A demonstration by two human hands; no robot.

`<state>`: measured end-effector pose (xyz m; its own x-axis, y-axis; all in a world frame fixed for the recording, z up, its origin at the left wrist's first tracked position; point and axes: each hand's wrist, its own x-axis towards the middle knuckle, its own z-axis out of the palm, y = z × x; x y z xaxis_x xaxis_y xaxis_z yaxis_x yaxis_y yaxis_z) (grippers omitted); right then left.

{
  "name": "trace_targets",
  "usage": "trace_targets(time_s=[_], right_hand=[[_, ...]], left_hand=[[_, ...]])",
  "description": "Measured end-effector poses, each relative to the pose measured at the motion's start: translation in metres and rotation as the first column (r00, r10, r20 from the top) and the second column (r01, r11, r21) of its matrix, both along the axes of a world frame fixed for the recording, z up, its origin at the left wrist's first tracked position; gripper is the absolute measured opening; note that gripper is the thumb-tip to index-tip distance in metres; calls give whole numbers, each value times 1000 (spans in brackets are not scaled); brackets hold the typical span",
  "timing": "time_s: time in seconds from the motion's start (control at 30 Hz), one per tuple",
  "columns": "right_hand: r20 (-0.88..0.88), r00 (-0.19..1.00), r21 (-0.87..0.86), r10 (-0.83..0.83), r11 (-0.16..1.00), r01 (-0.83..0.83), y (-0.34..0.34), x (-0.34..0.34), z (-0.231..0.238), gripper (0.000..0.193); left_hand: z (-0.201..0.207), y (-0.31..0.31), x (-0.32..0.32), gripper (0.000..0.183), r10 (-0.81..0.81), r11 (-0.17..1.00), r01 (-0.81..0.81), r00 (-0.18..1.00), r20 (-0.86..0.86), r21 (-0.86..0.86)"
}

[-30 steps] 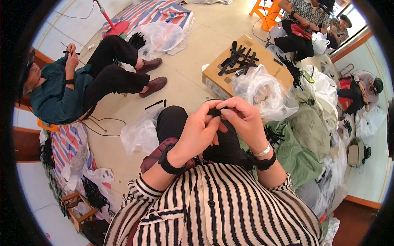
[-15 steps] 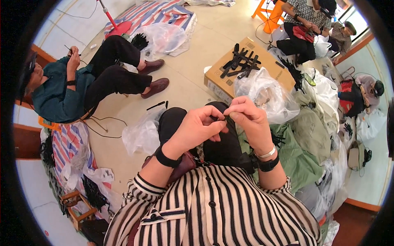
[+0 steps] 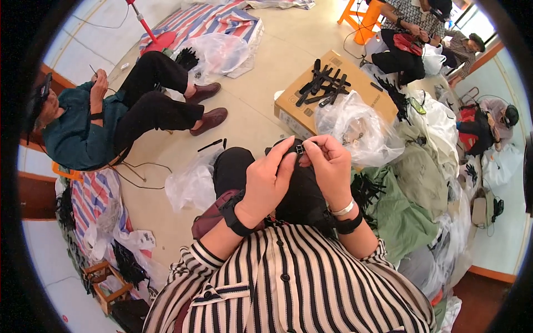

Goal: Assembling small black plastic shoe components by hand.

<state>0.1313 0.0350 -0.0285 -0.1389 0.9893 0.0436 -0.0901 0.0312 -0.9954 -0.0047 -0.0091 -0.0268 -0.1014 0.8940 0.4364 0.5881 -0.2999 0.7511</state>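
Above my lap, both hands meet at a small square metal buckle [image 3: 300,149] with a dark strap by it. My left hand [image 3: 269,180] is closed in a pinch at the left side of the buckle, thumb and forefinger forward. My right hand [image 3: 331,169] pinches the buckle from its right side. How much of the strap lies inside the fingers is hidden. Just beyond my hands, a clear plastic bag [image 3: 345,117] with small metal pieces sits on a cardboard box [image 3: 288,104]. Several short black straps [image 3: 323,83] are heaped on the box.
At left a seated person [image 3: 83,130] works with a thin tool. Other people [image 3: 411,33] sit at far right. Green cloth [image 3: 408,222] and black straps [image 3: 366,191] lie beside my right arm. A plastic bag [image 3: 191,186] is on the floor, left of my knees.
My left hand has turned and now points forward with its thumb and forefinger. The metal buckle now shows between my fingertips. My right hand has shifted slightly left and nearer.
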Motion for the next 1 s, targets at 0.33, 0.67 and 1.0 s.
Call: trace_targets(time_s=[0.33,0.67,1.0], right_hand=[[205,947,447,-246,885,133,-10,-13,-1,8],[219,944,432,-247,892,133,-10,-13,5,7],[88,996,167,-28,986,12,-9,-5,5,13]], left_hand=[[10,12,-5,24,138,956,-47,942,-305,288],[7,11,-8,22,-134,931,310,780,611,-192],[7,14,-10,24,-109,894,354,769,630,-276]])
